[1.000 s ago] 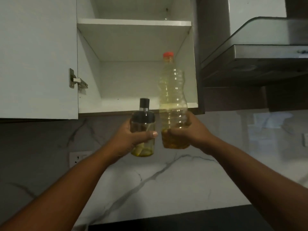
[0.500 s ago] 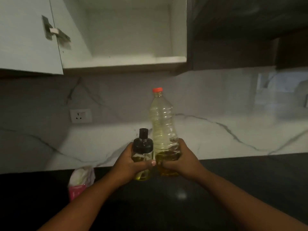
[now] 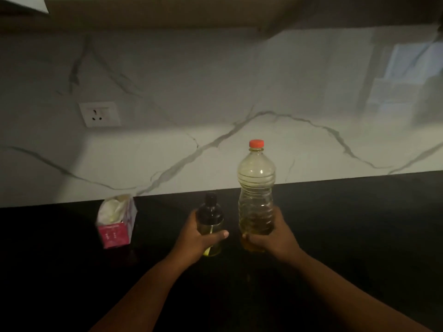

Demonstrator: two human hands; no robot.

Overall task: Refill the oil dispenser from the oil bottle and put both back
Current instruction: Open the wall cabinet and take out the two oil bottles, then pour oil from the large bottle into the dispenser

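Two containers now down at worktop level, against an earlier position raised in front of the open wall cupboard. Oil dispenser gripped in left hand, fingers and thumb wrapped round the glass body; black pump top in place; thin layer of yellow oil at the base. Oil bottle gripped low in right hand, upright, orange cap fitted; oil level low, roughly the bottom quarter. Both upright, near each other but apart; wider gap than half a second ago, when nearly touching. Bases at or just above the dark worktop; contact not discernible in the low light.

Cupboard shelf out of view; only its underside visible at the top edge. Pink tissue box on the worktop to the left of the dispenser, clear of both hands. Wall socket on the marble backsplash above it.

Judged status: fetch step complete, refill not started. Both closures fitted, so no pour possible yet. Next step likely: set both down, free one hand, remove dispenser top and bottle cap. Risk: dim, dark surface; spills hard to see.
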